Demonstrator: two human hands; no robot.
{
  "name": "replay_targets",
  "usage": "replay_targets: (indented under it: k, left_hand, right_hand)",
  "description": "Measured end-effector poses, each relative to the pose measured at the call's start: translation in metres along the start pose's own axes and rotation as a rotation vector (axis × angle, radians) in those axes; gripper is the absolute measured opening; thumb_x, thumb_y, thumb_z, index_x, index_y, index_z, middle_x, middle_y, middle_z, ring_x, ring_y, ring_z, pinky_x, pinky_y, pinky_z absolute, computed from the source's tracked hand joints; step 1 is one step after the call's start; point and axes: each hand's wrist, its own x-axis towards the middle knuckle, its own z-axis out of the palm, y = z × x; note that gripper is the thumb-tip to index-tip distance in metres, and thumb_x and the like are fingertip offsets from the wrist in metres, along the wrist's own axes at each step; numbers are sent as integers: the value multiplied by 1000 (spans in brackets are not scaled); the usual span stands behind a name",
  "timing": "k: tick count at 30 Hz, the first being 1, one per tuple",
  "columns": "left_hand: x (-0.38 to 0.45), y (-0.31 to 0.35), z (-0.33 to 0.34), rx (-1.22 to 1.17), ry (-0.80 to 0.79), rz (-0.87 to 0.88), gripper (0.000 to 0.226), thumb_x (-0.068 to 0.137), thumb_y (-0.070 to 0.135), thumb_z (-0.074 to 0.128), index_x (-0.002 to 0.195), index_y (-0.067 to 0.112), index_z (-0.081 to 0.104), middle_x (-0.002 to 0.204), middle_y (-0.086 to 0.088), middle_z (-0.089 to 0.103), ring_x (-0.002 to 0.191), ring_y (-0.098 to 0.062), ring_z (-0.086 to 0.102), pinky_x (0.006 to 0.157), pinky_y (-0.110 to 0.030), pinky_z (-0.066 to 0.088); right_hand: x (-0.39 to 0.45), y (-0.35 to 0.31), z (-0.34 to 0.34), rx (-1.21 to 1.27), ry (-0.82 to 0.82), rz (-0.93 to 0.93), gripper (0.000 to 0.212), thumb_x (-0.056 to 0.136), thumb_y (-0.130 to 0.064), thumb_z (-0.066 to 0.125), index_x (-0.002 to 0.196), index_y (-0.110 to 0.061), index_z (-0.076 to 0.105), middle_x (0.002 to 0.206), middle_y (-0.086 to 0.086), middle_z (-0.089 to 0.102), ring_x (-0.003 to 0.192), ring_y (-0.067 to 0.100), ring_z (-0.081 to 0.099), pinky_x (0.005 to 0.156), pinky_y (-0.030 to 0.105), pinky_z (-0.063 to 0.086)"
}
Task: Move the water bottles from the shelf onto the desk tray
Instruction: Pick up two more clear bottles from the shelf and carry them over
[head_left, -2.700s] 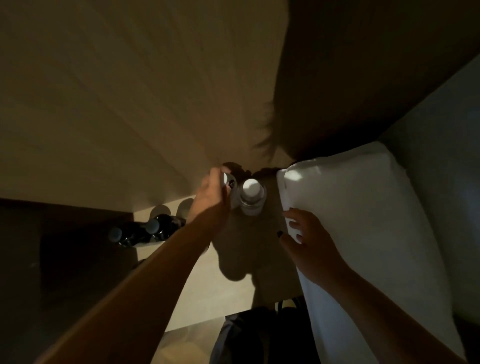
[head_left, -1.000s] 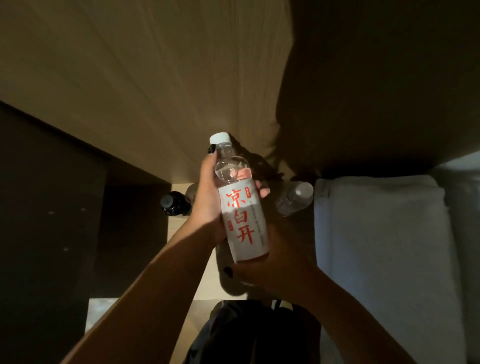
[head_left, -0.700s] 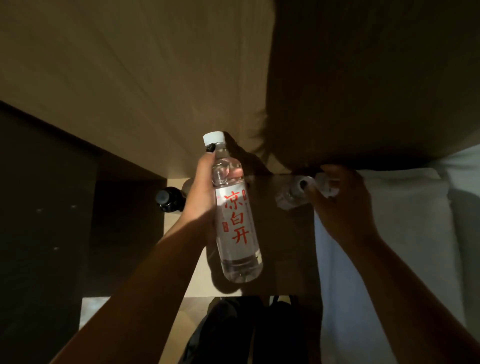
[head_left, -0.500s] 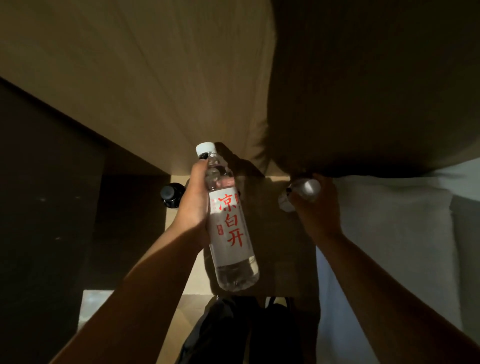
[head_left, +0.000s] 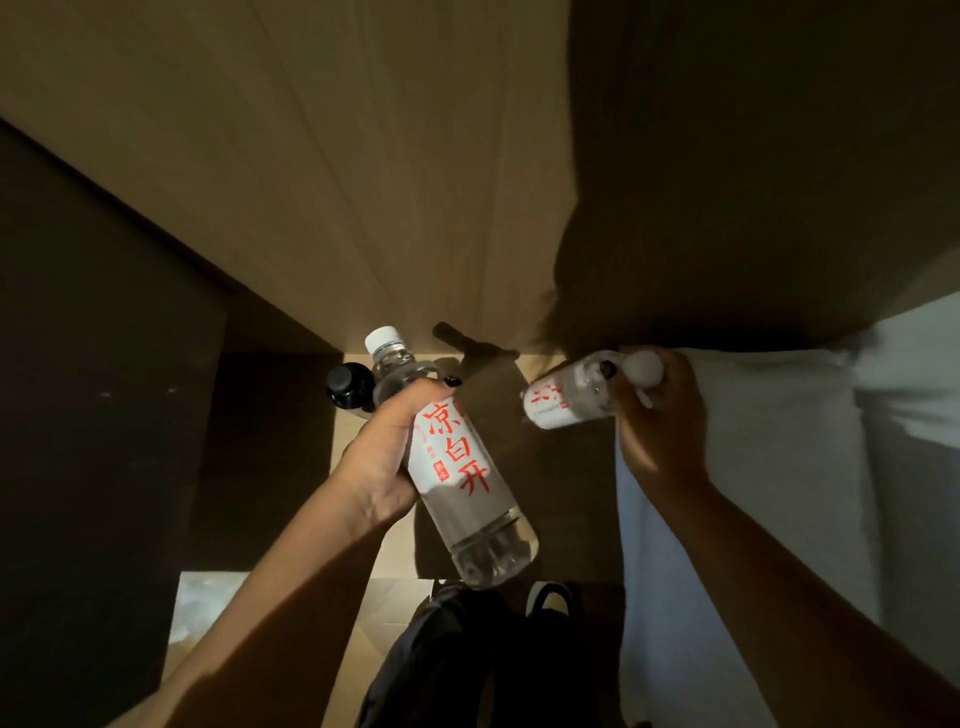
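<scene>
**Head view: one water bottle in each hand, both off the shelf**

Head camera looks down on a dim corner with a wood panel (head_left: 363, 182) at the far side. The left hand (head_left: 387, 452) is clenched around the upper body of a clear water bottle (head_left: 457, 467), which has a white cap and a white label with red characters. This bottle is tilted, cap far and base near, and it touches no surface. The right hand (head_left: 660, 415) grasps a second water bottle (head_left: 566, 397) at the neck and cap end; it lies almost level in the air, with its base pointing left. The two bottles are apart from each other.

A dark-capped bottle (head_left: 345, 384) stands on the pale shelf (head_left: 345, 441), just beside the left hand on its far-left side. White bedding (head_left: 753, 467) fills the right side. A dark bag (head_left: 452, 660) is at the near edge.

The step in hand seems to be the carrying: the picking up is done for these two bottles. The desk tray is not visible here, so the next move probably calls for turning away from the shelf, finding the tray, and setting each bottle upright on it. The right-hand bottle, held only near the cap, may swing, so a firm grip is wise.
</scene>
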Motion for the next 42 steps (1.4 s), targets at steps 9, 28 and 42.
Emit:
replay_targets:
  k: [9, 28, 42]
  left_hand:
    - [-101, -13, 55, -73, -95, 136, 6, 76, 10, 59, 81, 11, 56, 64, -7, 62, 65, -22, 60, 77, -41, 50]
    - [-254, 8, 158, -193, -379, 338, 38, 61, 10, 65, 97, 9, 51, 77, -17, 65, 72, -29, 64, 79, -45, 49]
    - [-299, 15, 205, 117, -551, 542, 69, 47, 11, 76, 111, 0, 53, 86, -23, 63, 71, -31, 66, 68, -40, 56]
  right_hand:
    - [-27, -156, -99, 245, -318, -201, 30, 86, -18, 60, 113, -28, 51, 117, 4, 65, 108, 11, 62, 84, 22, 51]
    - [-73, -365, -238, 67, -365, -674, 47, 88, -11, 59, 126, -37, 50, 119, -6, 64, 111, 8, 59, 95, 32, 52]
    - [-86, -372, -250, 588, -187, -450, 43, 56, -58, 65, 90, -32, 61, 85, -9, 72, 86, 15, 70, 71, 24, 54]
